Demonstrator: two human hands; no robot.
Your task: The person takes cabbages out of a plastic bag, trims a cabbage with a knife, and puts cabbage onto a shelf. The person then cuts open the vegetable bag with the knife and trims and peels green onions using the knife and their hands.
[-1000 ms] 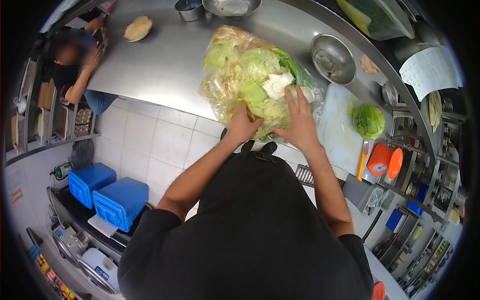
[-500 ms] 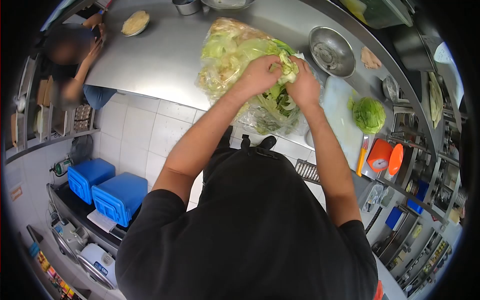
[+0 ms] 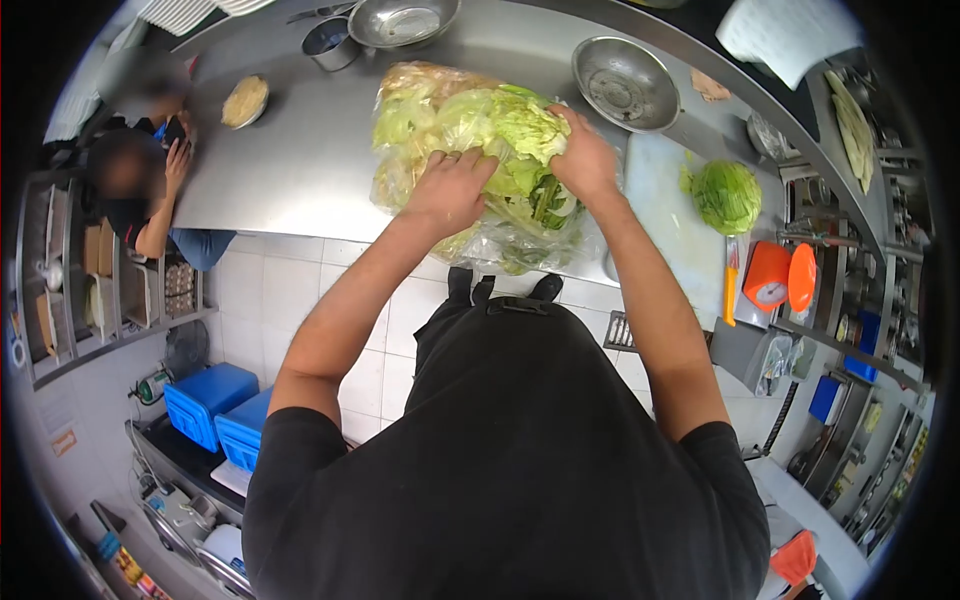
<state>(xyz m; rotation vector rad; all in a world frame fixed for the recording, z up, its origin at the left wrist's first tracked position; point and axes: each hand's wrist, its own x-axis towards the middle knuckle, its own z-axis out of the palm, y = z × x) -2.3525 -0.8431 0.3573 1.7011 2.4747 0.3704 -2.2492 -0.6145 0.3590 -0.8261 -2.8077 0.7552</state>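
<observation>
My right hand (image 3: 588, 158) grips a pale green clump of lettuce (image 3: 532, 125) at its right side, the thumb and fingers partly behind the leaves. My left hand (image 3: 452, 190) lies palm down on a clear plastic bag (image 3: 400, 110), its fingers bent a little and apart among the leaves. Many lettuce leaves, some browned, fill and cover this bag. Darker green leaves (image 3: 548, 205) show below the held clump, near the table's front edge. A whole round green head (image 3: 727, 197) rests on the right, beyond a white cutting board (image 3: 660, 205).
A steel bowl (image 3: 628, 85) stands behind the board. An orange-handled knife (image 3: 731, 290) and an orange scale (image 3: 766, 275) lie at the right. Another bowl (image 3: 400, 22), a pot (image 3: 331, 45) and a dish of shredded food (image 3: 245, 101) stand farther back. A person (image 3: 150, 205) is at the left.
My hands have moved apart: the left went left onto the bagged leaves and let go of the small pale piece. My right hand now holds a larger lettuce clump. The camera view shifted.
</observation>
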